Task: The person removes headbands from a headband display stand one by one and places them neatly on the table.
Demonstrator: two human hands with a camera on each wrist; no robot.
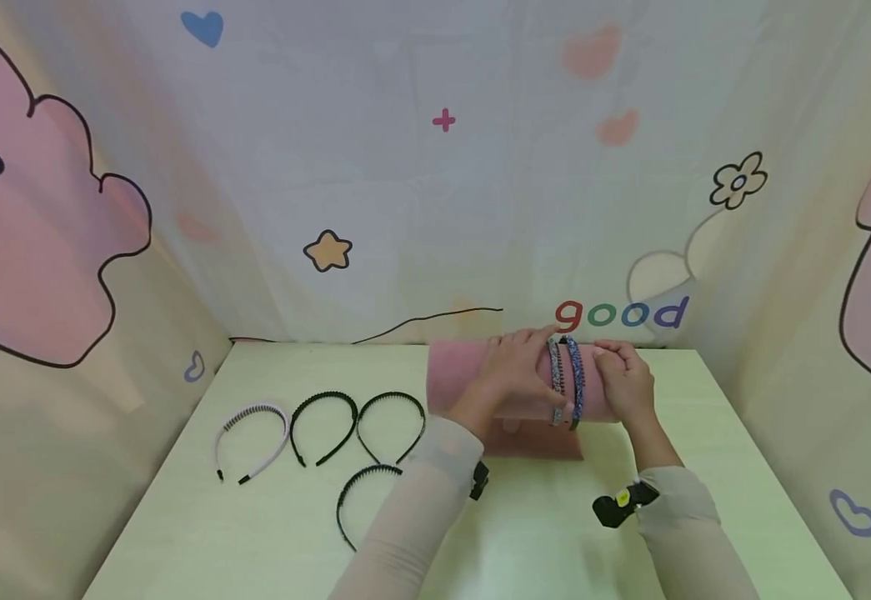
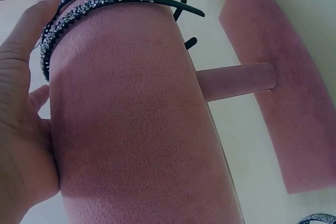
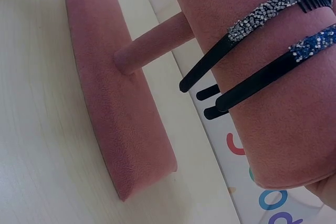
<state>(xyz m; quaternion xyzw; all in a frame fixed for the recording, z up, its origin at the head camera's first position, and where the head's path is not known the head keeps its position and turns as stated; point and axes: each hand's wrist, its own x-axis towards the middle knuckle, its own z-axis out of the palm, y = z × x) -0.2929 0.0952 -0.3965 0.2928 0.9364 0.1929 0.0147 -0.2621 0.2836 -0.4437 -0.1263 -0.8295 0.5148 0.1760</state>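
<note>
A pink padded headband stand [image 1: 453, 379] has a horizontal roll on a post, above a flat base [image 2: 283, 98]. Two crystal-covered headbands circle the roll near its right end: a silver one [image 3: 262, 17] and, farther right, a blue one [image 1: 576, 375]. Their black tips [image 3: 191, 82] stick out past the roll's underside. My left hand [image 1: 513, 367] lies spread along the roll, fingers extended, with its fingertips right at the silver headband. At the roll's right end my right hand [image 1: 626, 379] grips the edge with curled fingers; in the right wrist view only a bit of it shows.
Left on the pale table [image 1: 180, 533] lie a white headband [image 1: 282, 442], a black wavy headband [image 1: 292, 425] and a dark thin headband [image 1: 423, 417]. Another dark headband [image 1: 341, 500] is partly hidden by the left sleeve. A printed curtain [image 1: 405, 183] stands behind the table.
</note>
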